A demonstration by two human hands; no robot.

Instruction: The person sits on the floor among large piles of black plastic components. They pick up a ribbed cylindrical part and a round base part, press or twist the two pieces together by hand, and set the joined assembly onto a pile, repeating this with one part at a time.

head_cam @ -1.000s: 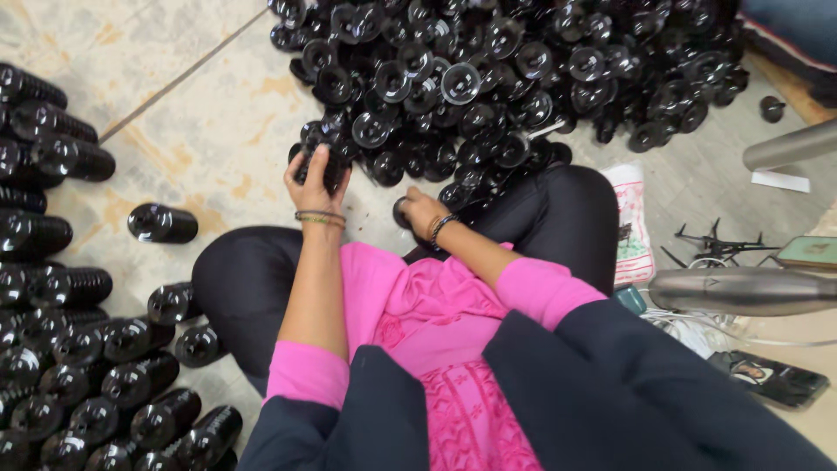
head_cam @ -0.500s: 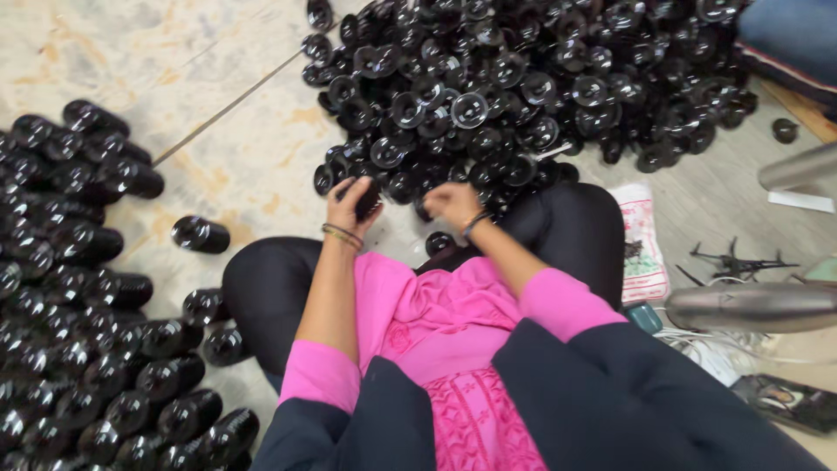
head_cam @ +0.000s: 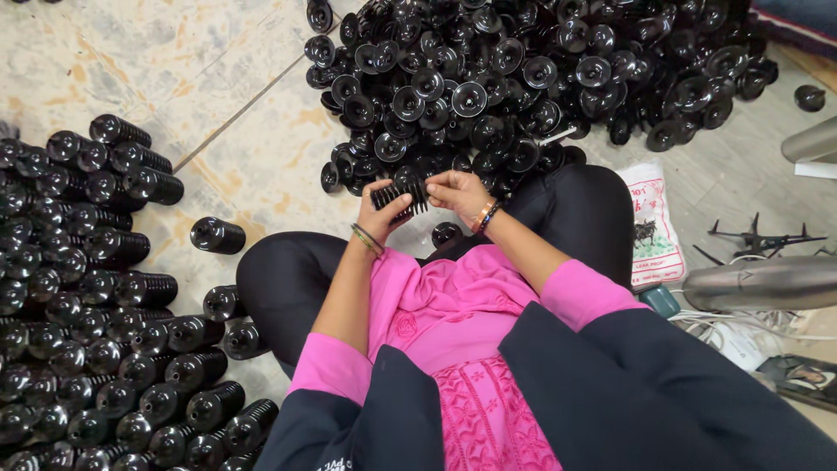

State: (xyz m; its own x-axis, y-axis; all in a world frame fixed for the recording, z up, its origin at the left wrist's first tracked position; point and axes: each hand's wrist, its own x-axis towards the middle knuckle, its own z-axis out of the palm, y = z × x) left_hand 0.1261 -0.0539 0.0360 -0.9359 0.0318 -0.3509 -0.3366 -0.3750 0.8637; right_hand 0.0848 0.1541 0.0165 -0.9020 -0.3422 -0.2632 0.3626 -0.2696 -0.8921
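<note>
I sit cross-legged on the floor in black trousers and a pink top. My left hand (head_cam: 382, 215) grips a short stack of black ribbed discs (head_cam: 401, 196) held sideways in front of my knees. My right hand (head_cam: 457, 189) pinches the right end of the same stack. Just beyond both hands lies a big heap of loose black discs (head_cam: 523, 78). One loose disc (head_cam: 446, 233) rests on the floor between my knees.
Rows of finished black ribbed stacks (head_cam: 87, 288) lie along my left side, with one single stack (head_cam: 217, 235) apart. A printed white bag (head_cam: 652, 234), a metal tube (head_cam: 767, 281) and cables (head_cam: 741, 336) lie at my right.
The view has tilted so the heap sits higher in frame. My hands have drawn back from the heap and come together on one stack of discs.
</note>
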